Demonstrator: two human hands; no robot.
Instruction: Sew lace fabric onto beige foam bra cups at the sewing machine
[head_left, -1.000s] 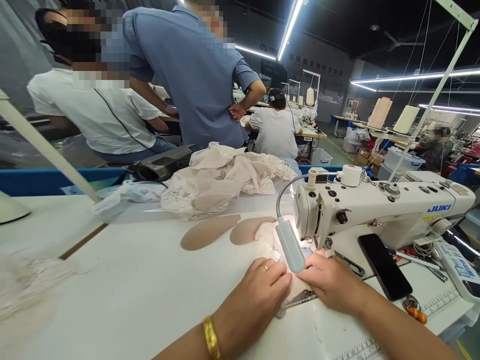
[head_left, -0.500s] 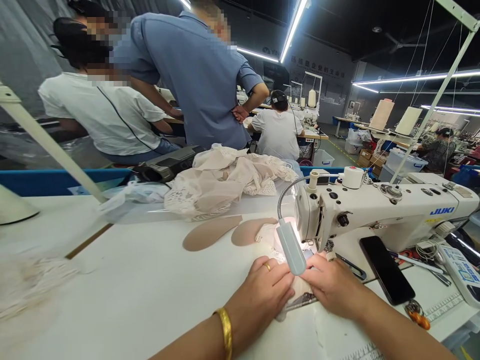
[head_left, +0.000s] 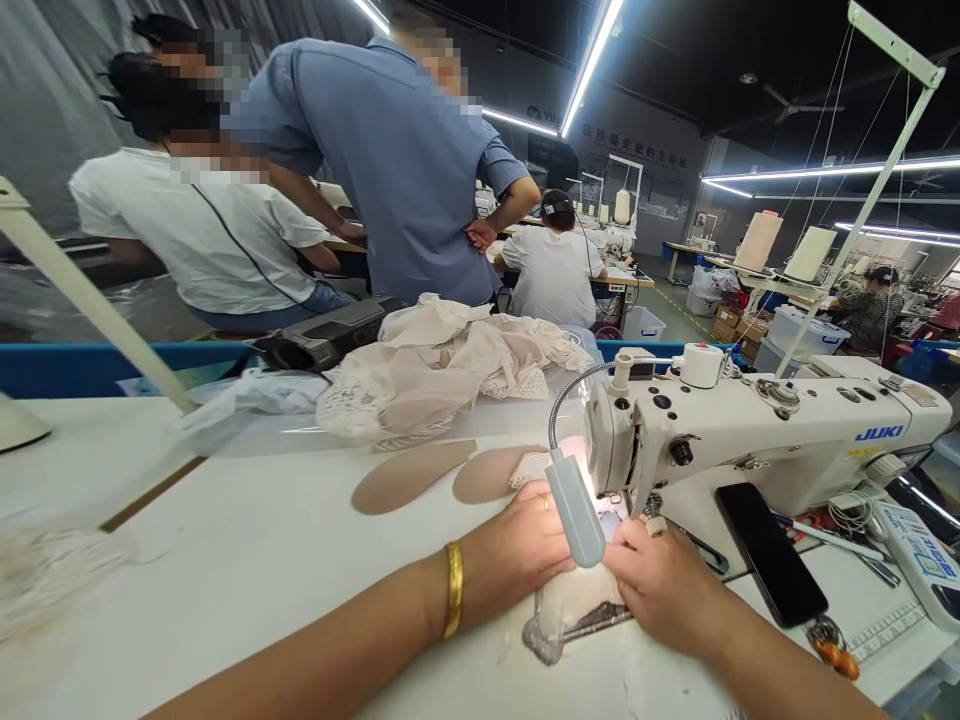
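My left hand (head_left: pixel 525 540) lies over a pale lace-and-mesh fabric piece (head_left: pixel 574 600) at the sewing machine (head_left: pixel 720 420). Its fingers are stretched flat toward the needle area, their tips partly hidden behind the grey lamp head (head_left: pixel 576 510). At the right edge of the same fabric, my right hand (head_left: pixel 667 585) is closed, thumb and forefinger pinching it close to the presser foot. The needle itself is hidden by the lamp and fingers. Two beige teardrop-shaped pads (head_left: pixel 409 477) lie left of the machine, the nearer one partly beside lace.
A heap of cream lace garments (head_left: pixel 442 370) lies behind the pads. Right of my right hand are a black phone (head_left: pixel 772 555), a pen, scissors with orange parts (head_left: pixel 836 650) and a control box (head_left: pixel 919 560). Co-workers (head_left: pixel 390 170) sit and stand beyond the table.
My left hand has slid forward and flatter over the fabric, uncovering more of its near end. My right hand stays almost in place. The view has shifted slightly.
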